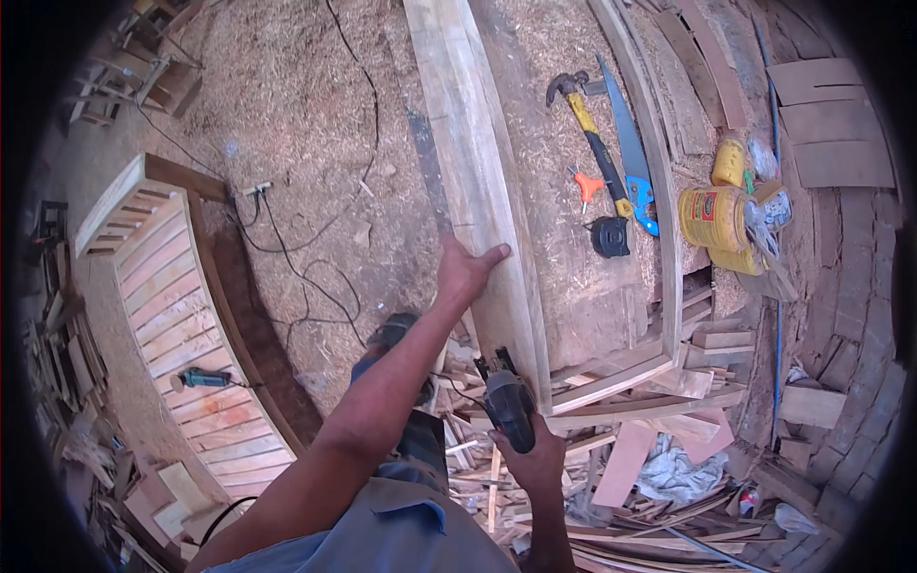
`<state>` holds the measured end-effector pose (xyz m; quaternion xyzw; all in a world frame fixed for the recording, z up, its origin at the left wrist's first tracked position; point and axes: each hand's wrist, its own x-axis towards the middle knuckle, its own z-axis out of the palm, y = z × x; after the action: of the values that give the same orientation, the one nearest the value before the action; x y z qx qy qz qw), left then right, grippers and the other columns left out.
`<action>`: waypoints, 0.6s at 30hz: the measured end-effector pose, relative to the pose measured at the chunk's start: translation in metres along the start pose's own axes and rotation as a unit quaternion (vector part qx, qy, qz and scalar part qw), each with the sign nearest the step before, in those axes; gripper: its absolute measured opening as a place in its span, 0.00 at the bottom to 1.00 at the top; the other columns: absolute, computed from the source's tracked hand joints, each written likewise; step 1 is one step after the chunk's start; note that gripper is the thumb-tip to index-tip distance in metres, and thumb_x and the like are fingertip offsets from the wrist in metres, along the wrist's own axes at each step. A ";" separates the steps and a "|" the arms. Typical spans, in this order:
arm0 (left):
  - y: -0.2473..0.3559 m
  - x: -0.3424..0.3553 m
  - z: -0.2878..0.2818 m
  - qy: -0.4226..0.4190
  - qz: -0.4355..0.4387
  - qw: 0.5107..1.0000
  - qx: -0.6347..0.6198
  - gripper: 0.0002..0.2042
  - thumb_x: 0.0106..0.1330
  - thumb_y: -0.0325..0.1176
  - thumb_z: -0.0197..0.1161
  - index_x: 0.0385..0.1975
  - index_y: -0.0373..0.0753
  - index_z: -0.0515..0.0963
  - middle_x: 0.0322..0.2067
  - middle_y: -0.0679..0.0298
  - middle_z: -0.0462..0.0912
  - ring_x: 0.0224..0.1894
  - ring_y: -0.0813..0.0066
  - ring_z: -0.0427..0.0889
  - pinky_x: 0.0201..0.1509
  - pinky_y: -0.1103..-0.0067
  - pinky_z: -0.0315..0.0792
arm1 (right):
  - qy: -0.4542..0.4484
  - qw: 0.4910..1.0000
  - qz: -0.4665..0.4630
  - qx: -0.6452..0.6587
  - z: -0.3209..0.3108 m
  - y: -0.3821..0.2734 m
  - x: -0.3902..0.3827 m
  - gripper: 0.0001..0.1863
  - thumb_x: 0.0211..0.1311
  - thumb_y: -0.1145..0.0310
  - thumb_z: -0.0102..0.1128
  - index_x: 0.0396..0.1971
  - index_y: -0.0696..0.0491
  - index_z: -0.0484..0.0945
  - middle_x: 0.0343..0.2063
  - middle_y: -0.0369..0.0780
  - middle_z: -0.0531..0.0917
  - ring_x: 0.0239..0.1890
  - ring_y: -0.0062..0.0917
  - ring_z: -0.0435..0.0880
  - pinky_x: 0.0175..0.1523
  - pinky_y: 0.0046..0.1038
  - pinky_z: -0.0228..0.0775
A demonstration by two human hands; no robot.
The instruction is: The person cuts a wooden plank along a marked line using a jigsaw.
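Note:
A long, pale wooden plank (482,162) runs away from me up the middle of the view. My left hand (463,272) grips its left edge, thumb lying on top and the other fingers mostly hidden. At the plank's near end, my right hand (535,458) is wrapped around a dark jigsaw (510,406). The front of the jigsaw's base touches or nearly touches the wood, and its blade cannot be made out. To the plank's right lie a claw hammer (594,143), a blue-handled handsaw (630,143), an orange-handled tool (588,186) and a black tape measure (609,237).
A slatted wooden bench frame (191,334) stands left, with a green angle grinder (201,378) on it. Black cords (296,267) cross the sawdust-covered ground. Yellow plastic containers (714,218) sit right. Wood offcuts (659,401) and white plastic sheeting (680,473) litter the lower right.

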<state>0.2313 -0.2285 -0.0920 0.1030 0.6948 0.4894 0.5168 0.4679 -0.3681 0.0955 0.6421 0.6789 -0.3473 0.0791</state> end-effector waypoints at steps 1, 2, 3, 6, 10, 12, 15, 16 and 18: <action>-0.001 -0.003 0.004 -0.003 0.010 1.000 0.003 0.46 0.58 0.46 0.82 0.66 0.28 0.58 0.59 0.37 0.80 0.60 0.43 0.82 0.67 0.62 0.73 | 0.004 1.000 0.014 -0.006 0.000 0.001 0.000 0.32 0.53 0.54 0.83 0.51 0.59 0.83 0.31 0.49 0.90 0.34 0.40 0.93 0.42 0.39 0.83; -0.001 -0.006 0.007 0.020 0.019 0.999 0.031 0.43 0.59 0.45 0.82 0.63 0.26 0.60 0.55 0.39 0.82 0.55 0.48 0.85 0.62 0.64 0.77 | 0.017 1.000 0.019 -0.006 0.004 0.005 -0.001 0.32 0.52 0.53 0.84 0.49 0.59 0.84 0.31 0.49 0.90 0.35 0.41 0.93 0.43 0.39 0.83; -0.001 -0.009 0.008 0.044 0.027 0.997 0.060 0.40 0.61 0.44 0.81 0.60 0.25 0.63 0.52 0.40 0.84 0.51 0.53 0.88 0.57 0.66 0.81 | 0.027 1.000 0.012 0.001 0.006 0.009 -0.003 0.32 0.52 0.53 0.84 0.49 0.59 0.84 0.31 0.49 0.90 0.35 0.41 0.93 0.43 0.39 0.83; -0.019 -0.011 0.002 0.034 0.050 0.996 0.061 0.41 0.61 0.47 0.81 0.59 0.24 0.63 0.51 0.39 0.84 0.52 0.52 0.87 0.58 0.65 0.80 | 0.024 0.998 0.028 0.045 0.009 0.002 -0.012 0.31 0.51 0.53 0.84 0.48 0.60 0.84 0.32 0.50 0.91 0.35 0.38 0.93 0.43 0.37 0.83; -0.018 -0.011 -0.010 -0.016 0.009 0.998 0.058 0.48 0.58 0.53 0.81 0.65 0.26 0.61 0.58 0.38 0.80 0.61 0.43 0.82 0.67 0.61 0.73 | 0.065 0.995 0.011 0.077 0.025 0.017 -0.029 0.30 0.52 0.54 0.84 0.46 0.61 0.85 0.31 0.48 0.91 0.33 0.35 0.92 0.43 0.36 0.83; -0.019 -0.013 -0.013 -0.007 0.018 0.997 0.080 0.47 0.57 0.54 0.81 0.65 0.26 0.62 0.57 0.38 0.80 0.59 0.43 0.83 0.66 0.60 0.74 | 0.084 0.993 0.001 0.077 0.033 0.006 -0.028 0.29 0.52 0.54 0.84 0.45 0.61 0.85 0.30 0.48 0.90 0.33 0.35 0.93 0.42 0.36 0.83; -0.012 0.001 -0.022 -0.012 0.012 0.990 0.137 0.46 0.57 0.54 0.81 0.61 0.24 0.65 0.53 0.38 0.83 0.54 0.45 0.86 0.61 0.60 0.78 | 0.045 0.990 0.084 0.103 0.011 -0.016 -0.036 0.28 0.52 0.54 0.84 0.43 0.59 0.84 0.28 0.48 0.90 0.32 0.37 0.93 0.40 0.37 0.82; -0.002 -0.007 -0.021 -0.072 0.036 0.996 0.022 0.44 0.58 0.54 0.81 0.58 0.22 0.66 0.50 0.39 0.84 0.51 0.48 0.88 0.59 0.63 0.79 | 0.072 0.995 0.038 0.055 0.017 -0.010 -0.047 0.28 0.52 0.53 0.84 0.44 0.59 0.84 0.28 0.48 0.89 0.32 0.38 0.93 0.39 0.37 0.82; -0.029 0.021 -0.033 -0.021 0.059 0.998 0.026 0.42 0.59 0.51 0.81 0.56 0.21 0.67 0.49 0.39 0.85 0.48 0.52 0.89 0.56 0.65 0.81 | 0.092 0.995 -0.033 0.005 0.034 -0.021 -0.031 0.29 0.53 0.53 0.84 0.44 0.59 0.84 0.28 0.49 0.89 0.32 0.39 0.93 0.39 0.38 0.82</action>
<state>0.2051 -0.2484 -0.1285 0.1679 0.6893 0.4985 0.4982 0.4418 -0.4118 0.0952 0.6490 0.7023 -0.2927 0.0022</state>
